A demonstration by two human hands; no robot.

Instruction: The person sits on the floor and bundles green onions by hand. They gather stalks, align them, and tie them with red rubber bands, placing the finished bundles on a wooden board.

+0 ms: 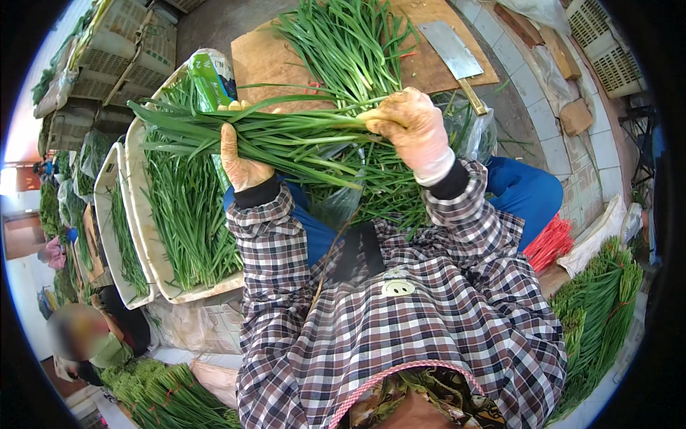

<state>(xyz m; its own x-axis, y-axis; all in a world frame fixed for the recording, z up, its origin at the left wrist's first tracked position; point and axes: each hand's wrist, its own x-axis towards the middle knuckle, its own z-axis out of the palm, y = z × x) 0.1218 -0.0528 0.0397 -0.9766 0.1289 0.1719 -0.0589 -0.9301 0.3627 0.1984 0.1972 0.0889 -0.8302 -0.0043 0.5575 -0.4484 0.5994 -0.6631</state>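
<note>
A bunch of long green leaves, likely garlic chives (300, 126), stretches across in front of me. My right hand (412, 134), in a stained thin glove, is closed around its pale stem ends. Nearer the leaf tips, my left hand (241, 161) grips the bunch, thumb in front and fingers behind. Some stems splay loosely below the main bunch. Past my hands, a pile of the same greens (343, 48) lies on a wooden board (262, 59). On that board's right side rests a cleaver (453, 51), its handle overhanging the edge.
At left stand a white plastic crate (136, 177) of greens and a narrower white tub (104, 187). Loose trimmings (391, 187) fill plastic at my lap. Red ties (549, 244) and tied bundles (600, 316) lie right. Another person (112, 348) is at lower left.
</note>
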